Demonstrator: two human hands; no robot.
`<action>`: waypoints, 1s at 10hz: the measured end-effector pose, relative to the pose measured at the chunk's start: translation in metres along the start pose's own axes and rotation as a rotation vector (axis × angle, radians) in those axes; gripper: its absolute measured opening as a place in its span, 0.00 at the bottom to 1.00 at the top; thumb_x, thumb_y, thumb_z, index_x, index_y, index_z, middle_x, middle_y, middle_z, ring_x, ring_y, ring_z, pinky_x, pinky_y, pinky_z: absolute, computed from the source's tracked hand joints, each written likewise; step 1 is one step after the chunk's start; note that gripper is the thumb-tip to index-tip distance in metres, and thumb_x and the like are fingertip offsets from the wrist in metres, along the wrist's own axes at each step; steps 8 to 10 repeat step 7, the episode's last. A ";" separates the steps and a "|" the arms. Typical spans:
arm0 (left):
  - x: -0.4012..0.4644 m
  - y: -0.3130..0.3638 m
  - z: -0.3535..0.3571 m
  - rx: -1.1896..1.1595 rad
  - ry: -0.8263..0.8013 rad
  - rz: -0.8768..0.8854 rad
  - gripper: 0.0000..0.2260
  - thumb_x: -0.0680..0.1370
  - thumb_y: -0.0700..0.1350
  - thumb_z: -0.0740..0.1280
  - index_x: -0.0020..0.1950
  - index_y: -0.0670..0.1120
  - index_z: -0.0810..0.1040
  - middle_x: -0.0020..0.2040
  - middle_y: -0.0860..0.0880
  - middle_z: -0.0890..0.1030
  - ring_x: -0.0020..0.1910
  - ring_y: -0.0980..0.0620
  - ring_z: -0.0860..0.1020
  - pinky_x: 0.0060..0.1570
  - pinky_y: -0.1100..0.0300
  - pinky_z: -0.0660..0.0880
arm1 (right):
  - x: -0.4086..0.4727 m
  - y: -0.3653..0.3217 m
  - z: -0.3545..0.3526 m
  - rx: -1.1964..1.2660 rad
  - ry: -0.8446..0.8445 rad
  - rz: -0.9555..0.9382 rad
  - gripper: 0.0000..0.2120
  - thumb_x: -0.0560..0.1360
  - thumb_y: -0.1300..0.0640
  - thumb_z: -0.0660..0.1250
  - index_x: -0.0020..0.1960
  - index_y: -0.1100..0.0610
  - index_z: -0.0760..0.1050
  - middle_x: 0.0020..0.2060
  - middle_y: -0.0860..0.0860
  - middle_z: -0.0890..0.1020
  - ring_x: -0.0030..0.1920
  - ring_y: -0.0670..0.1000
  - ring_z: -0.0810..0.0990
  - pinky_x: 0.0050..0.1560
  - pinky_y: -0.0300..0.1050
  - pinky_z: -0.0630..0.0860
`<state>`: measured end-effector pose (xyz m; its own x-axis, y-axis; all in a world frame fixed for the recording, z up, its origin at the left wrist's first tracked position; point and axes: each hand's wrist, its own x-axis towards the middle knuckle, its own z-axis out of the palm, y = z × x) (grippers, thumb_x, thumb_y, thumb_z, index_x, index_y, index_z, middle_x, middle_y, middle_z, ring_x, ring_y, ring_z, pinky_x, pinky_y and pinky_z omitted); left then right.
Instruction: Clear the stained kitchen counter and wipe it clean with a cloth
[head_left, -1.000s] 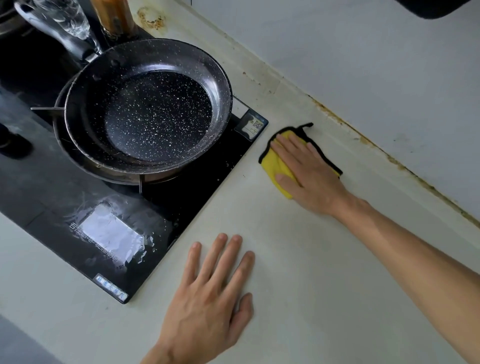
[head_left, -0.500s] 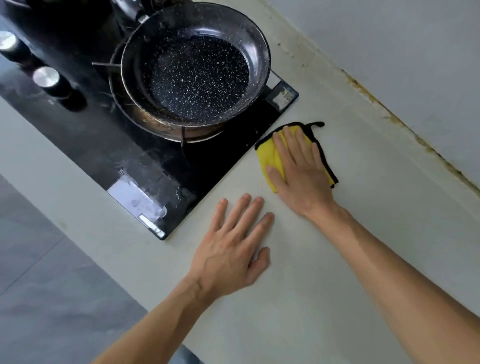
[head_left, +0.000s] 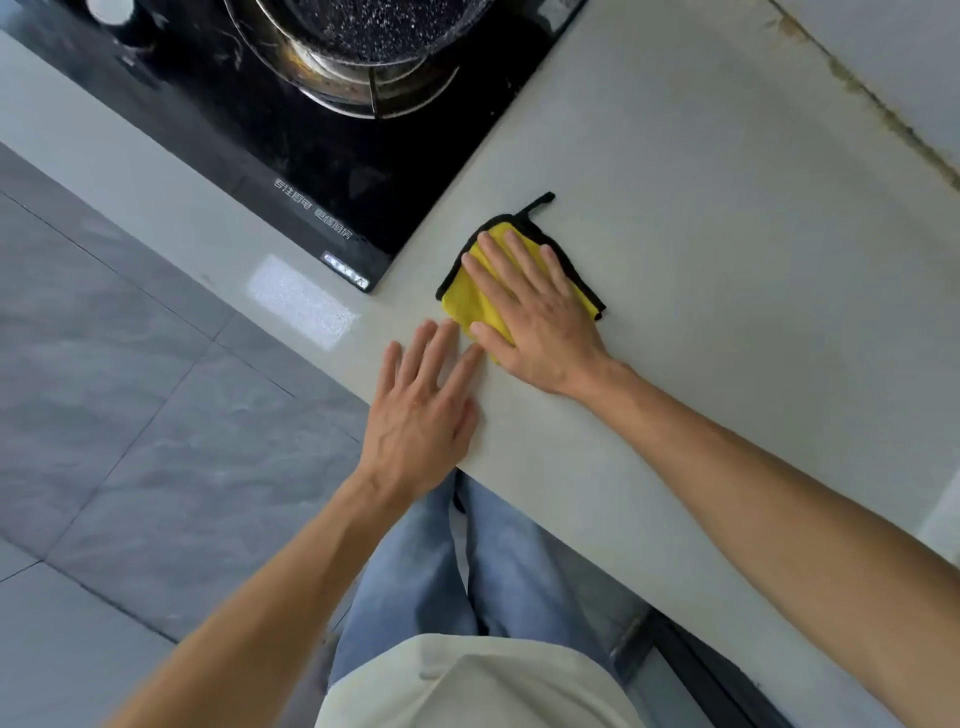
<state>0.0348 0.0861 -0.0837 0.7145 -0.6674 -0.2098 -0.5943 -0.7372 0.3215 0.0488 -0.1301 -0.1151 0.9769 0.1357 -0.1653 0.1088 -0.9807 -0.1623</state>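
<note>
My right hand (head_left: 540, 317) has dragged the cloth (head_left: 470, 301) back toward the counter's (head_left: 701, 322) front edge, close to my left hand (head_left: 421, 410). My left hand lies flat at that edge, fingers slightly spread. My right palm presses the folded yellow cloth, black-trimmed, fingers spread. Beyond, the black cooktop (head_left: 311, 150) carries a speckled pan (head_left: 374, 26).

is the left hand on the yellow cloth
No, the left hand lies flat on the bare counter beside the yellow cloth; the right hand presses it.
</note>
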 end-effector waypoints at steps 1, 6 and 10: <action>-0.023 -0.006 -0.002 -0.004 -0.048 -0.005 0.25 0.81 0.47 0.63 0.80 0.48 0.69 0.82 0.41 0.64 0.82 0.36 0.60 0.77 0.37 0.61 | -0.018 -0.022 0.003 0.017 -0.013 -0.001 0.35 0.84 0.39 0.54 0.85 0.53 0.51 0.85 0.53 0.51 0.84 0.56 0.46 0.82 0.63 0.49; -0.059 -0.009 -0.048 -0.080 -0.208 -0.041 0.19 0.84 0.46 0.60 0.75 0.51 0.74 0.76 0.52 0.73 0.76 0.49 0.69 0.67 0.52 0.77 | -0.097 -0.082 -0.054 0.505 -0.067 0.287 0.19 0.83 0.52 0.60 0.73 0.50 0.76 0.73 0.47 0.75 0.72 0.49 0.73 0.71 0.48 0.72; -0.073 -0.007 -0.054 -0.116 -0.209 -0.117 0.17 0.84 0.47 0.59 0.72 0.53 0.76 0.70 0.54 0.80 0.68 0.48 0.77 0.56 0.51 0.81 | -0.150 -0.087 -0.056 0.649 -0.063 0.528 0.15 0.82 0.50 0.60 0.65 0.45 0.80 0.57 0.44 0.86 0.57 0.46 0.83 0.60 0.47 0.78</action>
